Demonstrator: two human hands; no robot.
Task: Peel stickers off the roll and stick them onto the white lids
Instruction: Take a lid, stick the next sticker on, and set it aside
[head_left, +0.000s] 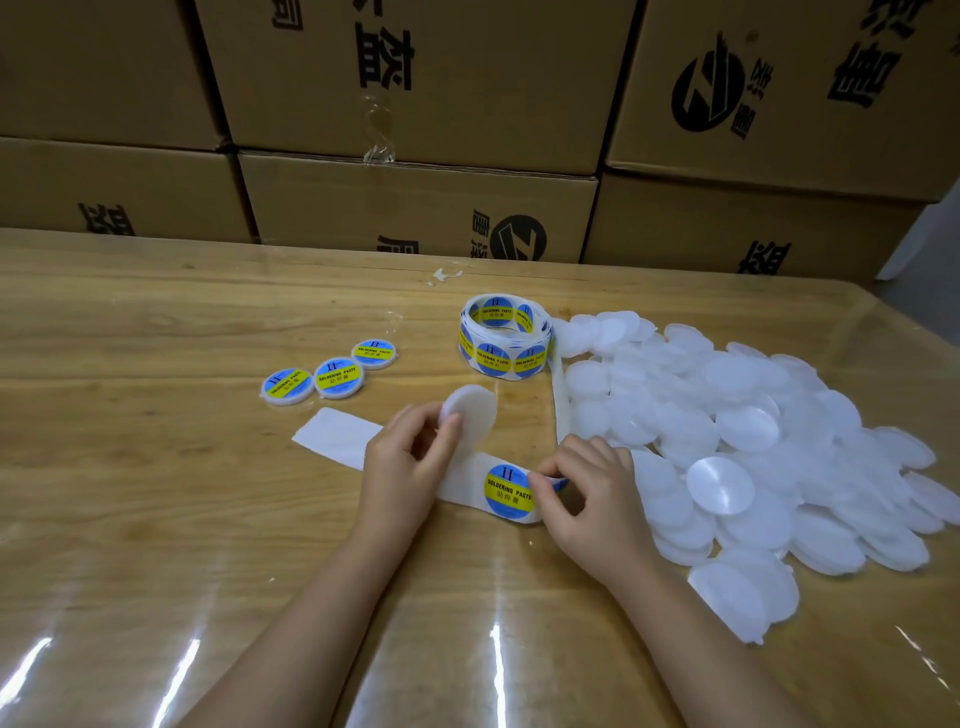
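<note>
My left hand (402, 465) holds a bare white lid (470, 415) upright by its edge, just above the table. My right hand (589, 496) pinches the right edge of a blue-and-yellow round sticker (508, 491) that lies on the white backing strip (337, 434). The strip runs from under both hands up to the sticker roll (501, 340), which stands in the middle of the table. A big heap of white lids (753, 436) lies at the right. Three lids with stickers on them (332, 374) lie in a row left of the roll.
Stacked cardboard boxes (415, 130) form a wall along the table's far edge. The wooden table (130, 493) is covered with glossy clear film. A small white scrap (441, 275) lies near the boxes.
</note>
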